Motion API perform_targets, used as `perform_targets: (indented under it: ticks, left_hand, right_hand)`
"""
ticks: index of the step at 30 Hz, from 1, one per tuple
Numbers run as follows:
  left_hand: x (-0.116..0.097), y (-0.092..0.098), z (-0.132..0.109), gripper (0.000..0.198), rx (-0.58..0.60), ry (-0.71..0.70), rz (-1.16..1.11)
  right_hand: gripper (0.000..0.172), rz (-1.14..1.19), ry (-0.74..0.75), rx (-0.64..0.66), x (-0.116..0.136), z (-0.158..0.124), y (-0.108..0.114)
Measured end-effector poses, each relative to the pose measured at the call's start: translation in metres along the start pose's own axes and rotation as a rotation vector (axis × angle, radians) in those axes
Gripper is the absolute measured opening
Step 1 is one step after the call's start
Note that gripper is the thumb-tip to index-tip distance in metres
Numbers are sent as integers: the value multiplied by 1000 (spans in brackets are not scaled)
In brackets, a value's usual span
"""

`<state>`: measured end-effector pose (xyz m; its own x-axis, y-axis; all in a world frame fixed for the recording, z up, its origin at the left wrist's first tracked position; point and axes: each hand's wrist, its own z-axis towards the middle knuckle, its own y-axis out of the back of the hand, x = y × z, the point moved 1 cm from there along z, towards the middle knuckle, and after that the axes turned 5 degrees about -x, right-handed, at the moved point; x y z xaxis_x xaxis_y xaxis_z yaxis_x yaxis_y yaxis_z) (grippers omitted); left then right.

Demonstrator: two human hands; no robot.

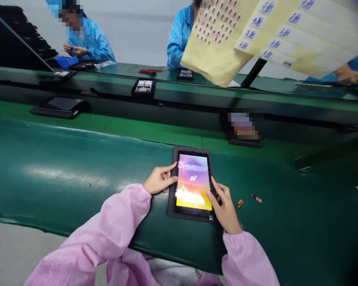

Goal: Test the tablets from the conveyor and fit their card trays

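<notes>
A tablet (193, 182) with a lit purple, orange and yellow screen lies on a dark pad (172, 198) on the green work surface. At its left edge, my left hand (161, 178) grips it between thumb and fingers. On the opposite side, my right hand (225, 204) holds the lower right edge, the thumb at the rim of the screen. To the right of that hand lie a small red and yellow piece (240, 203) and a small orange and white piece (257, 198).
Beyond the mat (62, 167), a green belt carries a dark device (59, 106) at left and a blurred-screen one (243, 127) at right. More devices sit on the far ledge. People in blue work opposite. Yellow sheets (217, 47) hang at the upper right.
</notes>
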<state>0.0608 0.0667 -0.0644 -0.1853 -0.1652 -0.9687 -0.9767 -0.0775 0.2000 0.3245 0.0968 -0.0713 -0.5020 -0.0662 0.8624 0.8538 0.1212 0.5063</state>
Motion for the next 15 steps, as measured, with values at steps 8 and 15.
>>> perform_targets:
  ticks: [8, 15]
  left_hand:
    - [5, -6, -2, 64, -22, -10, -48]
    - [-22, 40, 27, 33, -381, 118, -63]
  right_hand:
    - [71, -11, -37, 12, -5, 1, 3]
    - [67, 7, -75, -73, -3, 2, 7]
